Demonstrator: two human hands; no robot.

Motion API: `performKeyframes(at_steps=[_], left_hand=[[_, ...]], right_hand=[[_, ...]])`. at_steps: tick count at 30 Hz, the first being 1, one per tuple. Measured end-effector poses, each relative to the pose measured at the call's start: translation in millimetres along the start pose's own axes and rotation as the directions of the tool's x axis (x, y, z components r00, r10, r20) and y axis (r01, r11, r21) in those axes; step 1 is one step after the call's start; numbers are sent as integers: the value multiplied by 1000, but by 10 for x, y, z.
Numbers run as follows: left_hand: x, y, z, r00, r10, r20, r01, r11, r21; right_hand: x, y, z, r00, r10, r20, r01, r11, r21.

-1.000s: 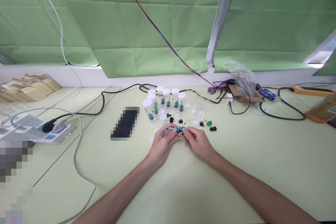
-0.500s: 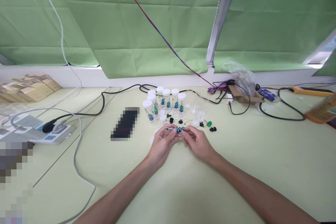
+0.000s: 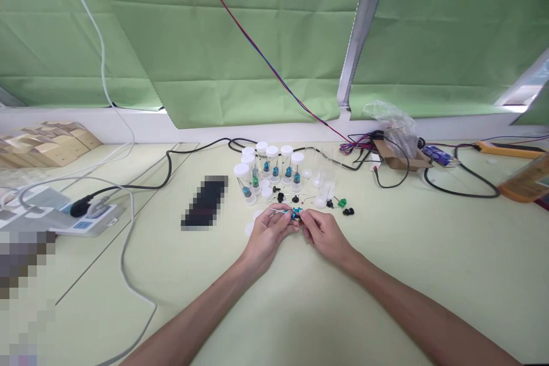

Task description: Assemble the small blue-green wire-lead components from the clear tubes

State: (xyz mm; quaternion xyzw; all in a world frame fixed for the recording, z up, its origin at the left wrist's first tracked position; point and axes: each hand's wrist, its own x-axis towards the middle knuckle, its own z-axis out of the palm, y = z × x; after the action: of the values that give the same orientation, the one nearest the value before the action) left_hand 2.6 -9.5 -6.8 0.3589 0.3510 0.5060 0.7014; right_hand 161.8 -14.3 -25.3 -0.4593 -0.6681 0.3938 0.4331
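My left hand [image 3: 266, 235] pinches a small blue plastic part [image 3: 290, 214] with a thin metal rod jutting out to the left. Close against its right side, my right hand [image 3: 322, 232] has thumb and forefinger pressed together, and a dark bit shows between the two hands. What exactly the right fingertips hold is too small to make out. Just beyond the hands lie small black pieces [image 3: 280, 197], a green piece [image 3: 342, 202] and a clear tube [image 3: 321, 199]. Several white-capped clear tubes [image 3: 271, 151] with blue or green parts inside stand behind them.
A blurred-out dark rectangle [image 3: 205, 203] lies left of the hands. Farther left are a power strip [image 3: 92, 222], a white cable and wooden blocks [image 3: 51, 146]. At the back right sit a cardboard box [image 3: 407, 159], tangled wires, a blue item [image 3: 437, 155] and an amber bottle [image 3: 527, 178].
My right hand has shifted slightly right, and a dark bit now shows beside the blue part. The left hand stays nearly in place, still pinching the part.
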Motion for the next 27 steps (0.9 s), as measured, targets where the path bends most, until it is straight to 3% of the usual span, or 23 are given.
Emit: performKeyframes(at_steps=[12,27], left_hand=[[10,-4,2,999,20,-25,-20,1000,-8],[-4,-16,-9,1000,16,8,-16,999,28]], right_hand=[[-5,36,23,1000,22,2,-22,992,128],[-7,12,3,1000,18,22,-20,995,102]])
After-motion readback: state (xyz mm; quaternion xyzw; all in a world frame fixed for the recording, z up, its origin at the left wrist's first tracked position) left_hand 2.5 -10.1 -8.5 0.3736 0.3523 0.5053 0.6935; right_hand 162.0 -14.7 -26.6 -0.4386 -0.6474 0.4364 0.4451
